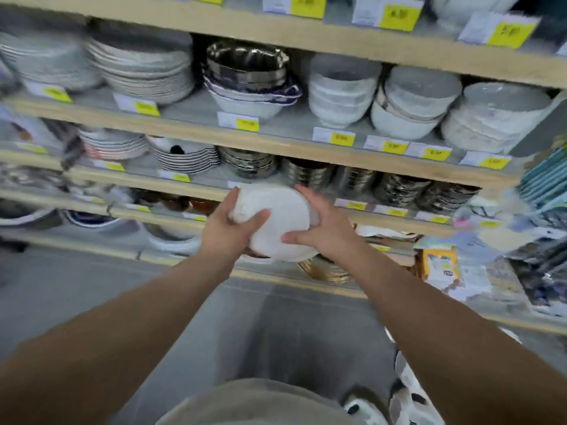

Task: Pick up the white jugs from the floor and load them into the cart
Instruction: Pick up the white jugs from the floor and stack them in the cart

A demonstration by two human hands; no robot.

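A white jug (pixel 277 210) is held in the air in front of the lower shelves (pixel 276 144), well clear of the floor (pixel 76 289). It is clasped from both sides. The left hand (pixel 228 233) is wrapped round its left flank with the thumb laid across the near face. The right hand (pixel 323 230) is curled round its right flank, with the thumb pressed low on the near face. Two hands are judged to be used because the body is wide, smooth and breakable, and a one-sided grip could let it roll. Only a rounded white form is seen; spout and handle cannot be made out in the blur. Stacked bowls (pixel 343 87) are ranged on the far shelves, so a wide swing would be risky. The pick-up is judged done. No cart can be identified with certainty, so the loading is judged not yet done.
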